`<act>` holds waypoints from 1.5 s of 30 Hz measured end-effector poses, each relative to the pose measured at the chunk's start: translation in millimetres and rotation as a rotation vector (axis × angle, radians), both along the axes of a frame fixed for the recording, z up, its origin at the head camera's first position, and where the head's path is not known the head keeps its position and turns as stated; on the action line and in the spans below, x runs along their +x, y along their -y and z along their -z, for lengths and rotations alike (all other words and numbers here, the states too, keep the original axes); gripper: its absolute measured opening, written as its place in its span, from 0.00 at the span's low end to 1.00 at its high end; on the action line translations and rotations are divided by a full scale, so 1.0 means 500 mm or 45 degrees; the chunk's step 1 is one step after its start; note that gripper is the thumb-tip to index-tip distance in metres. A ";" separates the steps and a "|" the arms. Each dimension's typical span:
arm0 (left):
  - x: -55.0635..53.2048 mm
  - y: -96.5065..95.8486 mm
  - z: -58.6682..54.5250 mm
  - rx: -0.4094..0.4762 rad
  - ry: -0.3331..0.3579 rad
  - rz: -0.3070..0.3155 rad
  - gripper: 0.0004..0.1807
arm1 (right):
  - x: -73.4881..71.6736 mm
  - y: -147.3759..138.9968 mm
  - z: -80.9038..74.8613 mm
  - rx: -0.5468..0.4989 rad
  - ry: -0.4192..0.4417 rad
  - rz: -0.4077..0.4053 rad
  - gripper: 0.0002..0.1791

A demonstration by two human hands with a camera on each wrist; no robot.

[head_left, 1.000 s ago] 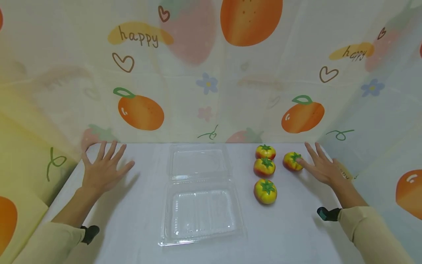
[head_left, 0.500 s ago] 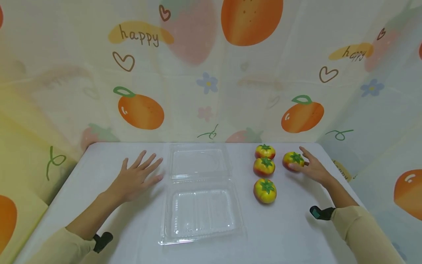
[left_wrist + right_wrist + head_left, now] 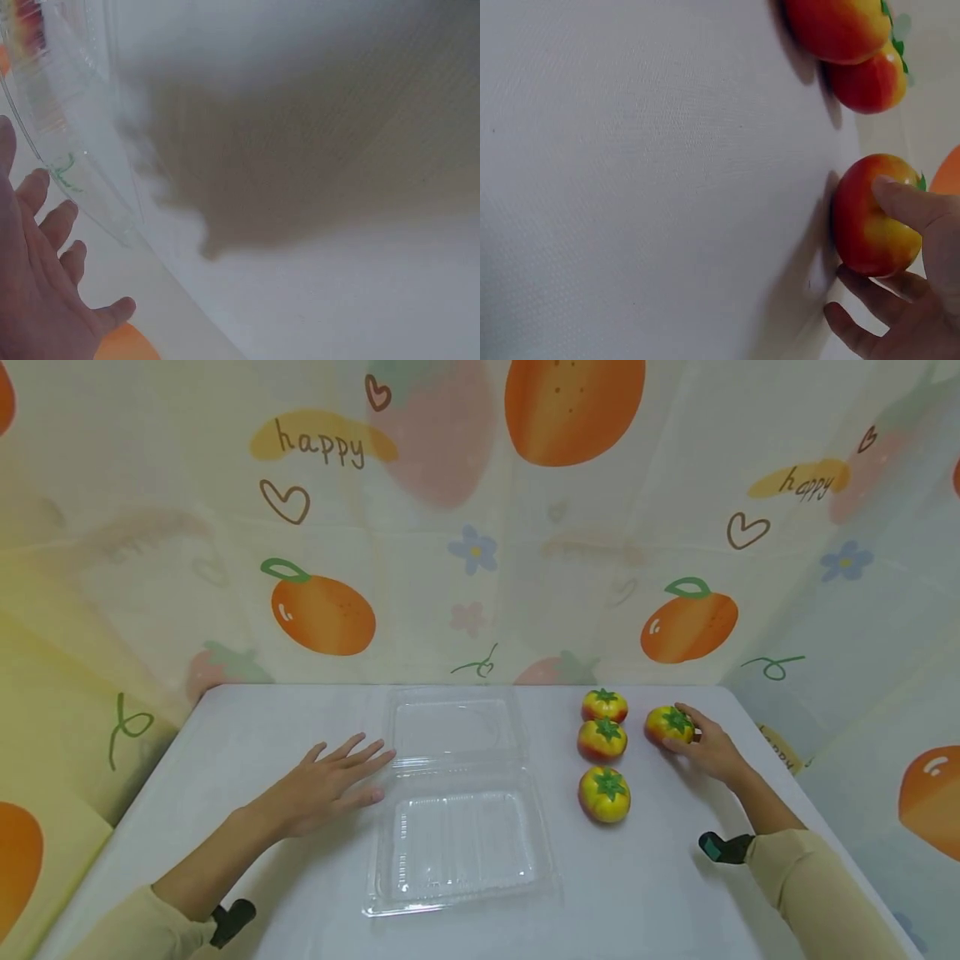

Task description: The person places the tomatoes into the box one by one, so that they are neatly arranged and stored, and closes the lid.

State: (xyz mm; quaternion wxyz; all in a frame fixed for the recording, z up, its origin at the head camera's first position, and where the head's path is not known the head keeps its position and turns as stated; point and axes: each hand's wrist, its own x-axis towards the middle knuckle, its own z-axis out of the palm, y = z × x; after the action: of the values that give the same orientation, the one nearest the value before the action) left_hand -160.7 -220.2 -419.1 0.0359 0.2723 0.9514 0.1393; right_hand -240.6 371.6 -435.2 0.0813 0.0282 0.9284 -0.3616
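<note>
My right hand (image 3: 712, 750) grips a yellow-and-red tomato (image 3: 667, 724) with a green star-shaped top, at the far right of the table. In the right wrist view the thumb lies on the near side of that tomato (image 3: 870, 232), and the fingers sit at its opposite side. My left hand (image 3: 322, 789) spreads its fingers over the left edge of a clear plastic clamshell box (image 3: 375, 860), holding nothing. The box lies unfolded, its lid half (image 3: 450, 727) toward the back and its ribbed tray half toward the front.
Left of the gripped tomato, a back tomato (image 3: 603, 703), a middle tomato (image 3: 600, 742) and a front tomato (image 3: 604, 795) stand in a rough column right of the box. A fruit-print cloth (image 3: 525, 593) hangs behind the white table (image 3: 645, 893) and along both sides.
My left hand has come from the far left to the box's edge. My right hand has moved in from the right, and its fingers have closed round the rightmost tomato.
</note>
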 end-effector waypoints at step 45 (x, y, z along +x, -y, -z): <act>0.000 -0.012 -0.003 -0.005 -0.054 0.040 0.33 | 0.041 0.129 -0.139 0.150 -0.344 -0.414 0.39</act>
State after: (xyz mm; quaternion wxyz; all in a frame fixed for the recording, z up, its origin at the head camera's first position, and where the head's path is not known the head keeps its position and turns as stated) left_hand -160.8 -214.3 -417.8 0.0184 0.2900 0.9479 0.1309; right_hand -220.1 306.9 -365.8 0.0116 -0.1660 0.9426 -0.2894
